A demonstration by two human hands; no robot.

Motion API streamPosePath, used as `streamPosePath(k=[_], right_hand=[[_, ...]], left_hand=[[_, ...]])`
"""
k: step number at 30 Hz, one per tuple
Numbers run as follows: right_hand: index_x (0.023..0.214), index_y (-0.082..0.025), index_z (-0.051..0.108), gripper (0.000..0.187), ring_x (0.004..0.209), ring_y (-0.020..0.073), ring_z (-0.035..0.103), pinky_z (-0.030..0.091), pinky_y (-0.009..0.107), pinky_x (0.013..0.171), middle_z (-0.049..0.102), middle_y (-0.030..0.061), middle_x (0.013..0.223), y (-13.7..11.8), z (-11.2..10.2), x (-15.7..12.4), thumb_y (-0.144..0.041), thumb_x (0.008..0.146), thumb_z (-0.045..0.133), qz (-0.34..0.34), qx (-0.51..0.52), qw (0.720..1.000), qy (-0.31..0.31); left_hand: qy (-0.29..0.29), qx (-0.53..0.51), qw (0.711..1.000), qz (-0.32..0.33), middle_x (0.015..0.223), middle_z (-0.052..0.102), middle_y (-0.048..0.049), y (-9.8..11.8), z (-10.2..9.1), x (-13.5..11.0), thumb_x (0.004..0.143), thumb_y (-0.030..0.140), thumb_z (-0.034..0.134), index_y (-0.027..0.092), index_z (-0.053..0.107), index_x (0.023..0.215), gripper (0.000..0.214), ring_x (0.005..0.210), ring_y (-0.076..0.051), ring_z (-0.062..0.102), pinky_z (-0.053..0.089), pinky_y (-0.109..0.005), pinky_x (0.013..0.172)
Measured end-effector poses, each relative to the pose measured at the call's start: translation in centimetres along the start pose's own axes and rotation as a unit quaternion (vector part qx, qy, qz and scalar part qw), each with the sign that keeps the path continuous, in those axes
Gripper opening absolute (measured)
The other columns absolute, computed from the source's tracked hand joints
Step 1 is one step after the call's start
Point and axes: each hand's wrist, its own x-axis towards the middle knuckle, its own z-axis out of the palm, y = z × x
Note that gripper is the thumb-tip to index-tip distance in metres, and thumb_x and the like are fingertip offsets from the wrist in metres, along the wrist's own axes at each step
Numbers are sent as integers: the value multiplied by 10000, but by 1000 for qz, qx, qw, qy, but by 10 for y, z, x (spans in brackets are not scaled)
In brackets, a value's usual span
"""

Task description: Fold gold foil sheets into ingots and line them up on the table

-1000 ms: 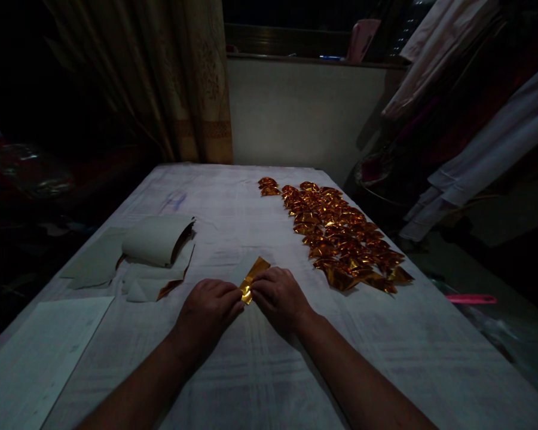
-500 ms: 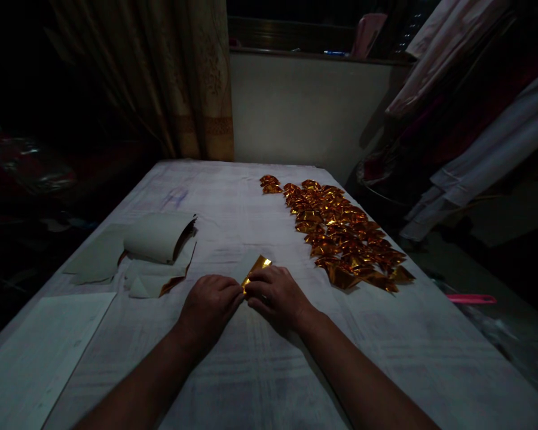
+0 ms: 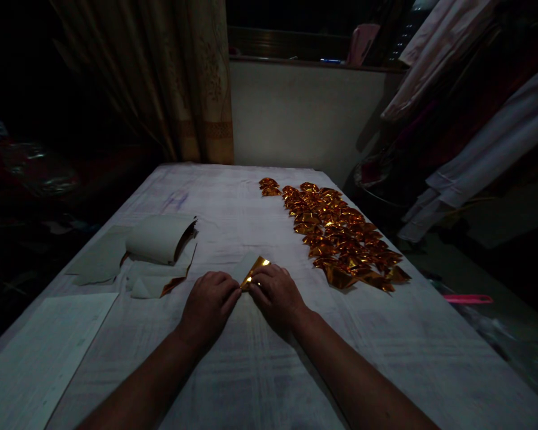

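Between my hands, low on the cloth-covered table, lies a sheet of gold foil paper (image 3: 256,266) with a strip folded over, gold side up; its pale backing shows to the left of the strip. My left hand (image 3: 211,298) pinches the near corner with thumb and fingertips. Closed on the gold strip along its right side is my right hand (image 3: 277,294), fingers curled. Both hands nearly meet at the near corner, and the fingertips hide part of the paper.
Many folded gold foil pieces (image 3: 336,230) spread over the table's right side. At left lie pale-backed foil sheets (image 3: 156,239), some curled, and a large white sheet (image 3: 40,352). A curtain (image 3: 201,89) hangs behind; clothes (image 3: 497,137) hang at right above a pink handle (image 3: 468,298).
My right hand has shifted slightly right along the strip, and more of the gold and of the pale backing shows. Both hands still hold the paper. The view has tilted slightly.
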Motion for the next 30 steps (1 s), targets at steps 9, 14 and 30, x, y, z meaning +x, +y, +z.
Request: streamPosePath(k=[9,14,30], right_hand=[[849,-210,651,85,951,214,580,397,330,814,668,48,984,-5,7,7,-183,927,631,63,-50,997,-1],[853,-206,629,73,944,225,575,402,336,820,660,55,980,-6,12,6,-180,921,628,72,-64,995,13],[855,-214,606,79,950,233,569,412,360,838,654,55,993,-6,13,2,-192,930,607,67,-39,996,35]], left_hand=[[2,-8,1000,-30,863,638,-36,3,2,4,959,298,562,207,623,807,188,865,-226,570,422,-383,816],[12,11,998,-58,827,615,-31,10,1,9,943,318,599,203,612,770,208,851,-227,559,402,-371,798],[-1,51,996,-75,843,610,-30,14,3,10,949,281,588,205,580,772,193,860,-233,546,394,-374,799]])
